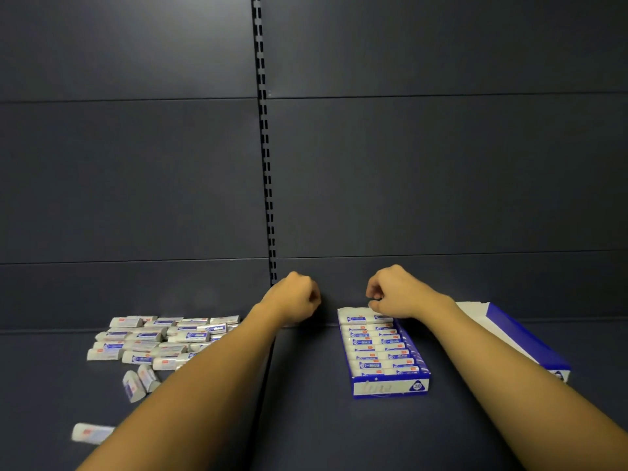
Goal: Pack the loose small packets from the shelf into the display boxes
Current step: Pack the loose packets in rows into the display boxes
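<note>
I am hovering my right hand [396,294], fingers curled, at the far end of a blue display box [384,351] packed with two rows of white packets; whether it is pinching one, I cannot tell. My left hand [294,299] is making an empty fist. Some thirty loose white, blue-labelled packets [159,341] are lying on the shelf [306,402] left of it, a second box [520,338] lying right.

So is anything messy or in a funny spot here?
Yes. Most loose packets lie in a rough pile on the left, but two sit tipped at an angle in front of it, and one packet lies alone nearer the shelf's front. The blue display box looks neatly filled.
</note>
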The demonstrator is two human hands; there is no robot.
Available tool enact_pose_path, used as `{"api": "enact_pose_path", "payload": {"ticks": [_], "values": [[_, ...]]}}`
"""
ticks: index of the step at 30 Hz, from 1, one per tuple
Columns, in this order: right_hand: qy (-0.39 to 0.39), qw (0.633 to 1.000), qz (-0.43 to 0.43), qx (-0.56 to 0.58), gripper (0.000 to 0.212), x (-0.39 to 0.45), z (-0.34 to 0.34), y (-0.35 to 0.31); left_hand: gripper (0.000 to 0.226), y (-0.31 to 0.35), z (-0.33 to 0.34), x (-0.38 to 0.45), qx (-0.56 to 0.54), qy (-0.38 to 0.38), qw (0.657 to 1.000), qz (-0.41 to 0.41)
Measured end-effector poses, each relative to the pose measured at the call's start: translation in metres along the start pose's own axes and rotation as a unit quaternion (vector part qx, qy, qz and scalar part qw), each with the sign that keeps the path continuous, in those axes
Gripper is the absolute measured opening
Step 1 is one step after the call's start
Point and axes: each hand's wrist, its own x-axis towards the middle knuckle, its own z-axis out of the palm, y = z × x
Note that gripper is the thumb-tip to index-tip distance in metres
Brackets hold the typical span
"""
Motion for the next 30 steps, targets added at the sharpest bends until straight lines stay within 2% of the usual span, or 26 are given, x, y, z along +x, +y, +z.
{"api": "enact_pose_path", "payload": {"ticks": [2, 7, 18, 30], "values": [[-0.002, 1.0, 0.016, -0.01, 0.013, -0.002, 0.001, -0.013, 0.018, -0.005, -0.005, -0.011, 0.012, -0.01, 1.0, -0.02], [-0.019, 0.998, 0.035, -0.058, 0.037, -0.015, 0.007, -0.041, 0.015, -0.014, -0.019, -0.043, 0.025, -0.004, 0.998, -0.059], [-0.024, 0.996, -0.009, -0.09, 0.037, -0.057, 0.004, -0.096, 0.038, -0.011, -0.055, -0.118, 0.059, 0.016, 0.994, -0.09], [-0.07, 0.992, -0.091, -0.059, 0.04, -0.09, 0.024, -0.174, 0.041, -0.039, -0.074, -0.22, 0.06, 0.018, 0.985, -0.161]]}}
